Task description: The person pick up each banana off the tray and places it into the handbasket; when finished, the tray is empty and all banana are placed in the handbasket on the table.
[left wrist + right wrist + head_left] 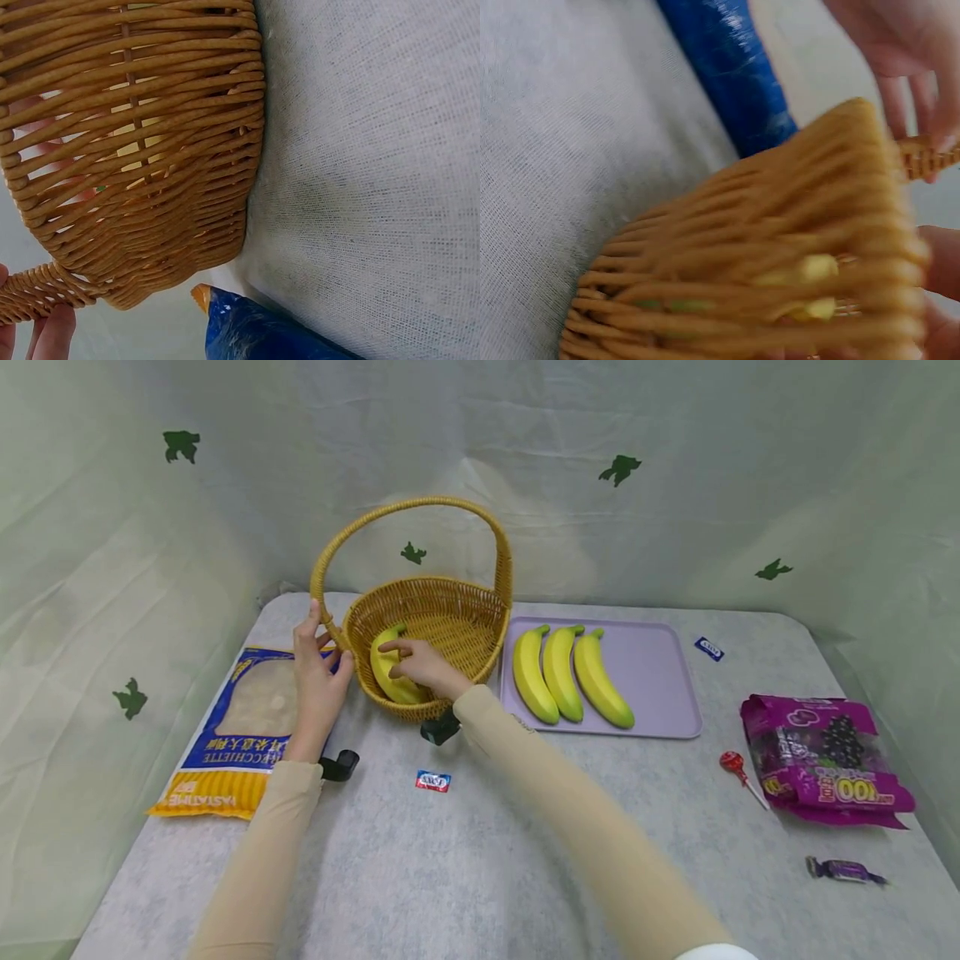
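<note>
So the table [480, 860], draped in pale cloth, fills the lower half of the head view, and the wicker basket [427, 635] stands at centre left of the frame. The lilac tray [660, 693] just right of it carries three bananas [570, 672] side by side. Inside the basket, along its near wall, lies a fourth banana [386, 670]. The right hand [423, 664] rests on that banana, fingers curled loosely over it; the left hand [318, 672] grips the foot of the basket handle [330, 631], steadying it. To my eye this is the setting-down step: one fruit is being laid in. The next move calls for letting go cleanly and reaching right to the tray, while the left hand holds the basket steady.
</note>
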